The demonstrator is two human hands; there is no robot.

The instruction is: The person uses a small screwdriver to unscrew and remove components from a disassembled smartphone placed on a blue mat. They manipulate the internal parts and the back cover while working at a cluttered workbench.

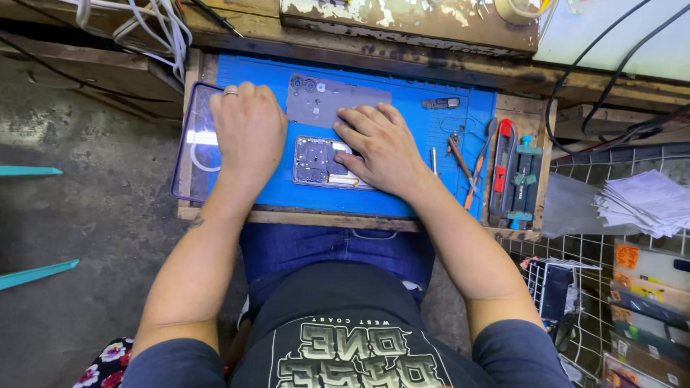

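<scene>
An opened phone (316, 161) with its insides showing lies on a blue work mat (402, 93). My right hand (384, 147) rests flat over the phone's right half, fingers spread and pointing left. My left hand (246, 129), a ring on one finger, lies palm down at the mat's left edge, partly on a clear phone case (188, 162). A grey phone back cover (327, 97) lies just beyond the phone, between the two hands. Neither hand grips anything.
Screwdrivers and tweezers (460, 162) lie on the mat's right side, beside a red-and-blue clamp tool (517, 176). White cables (162, 25) hang at the back left. A paper stack (643, 201) and a wire rack (575, 287) stand to the right.
</scene>
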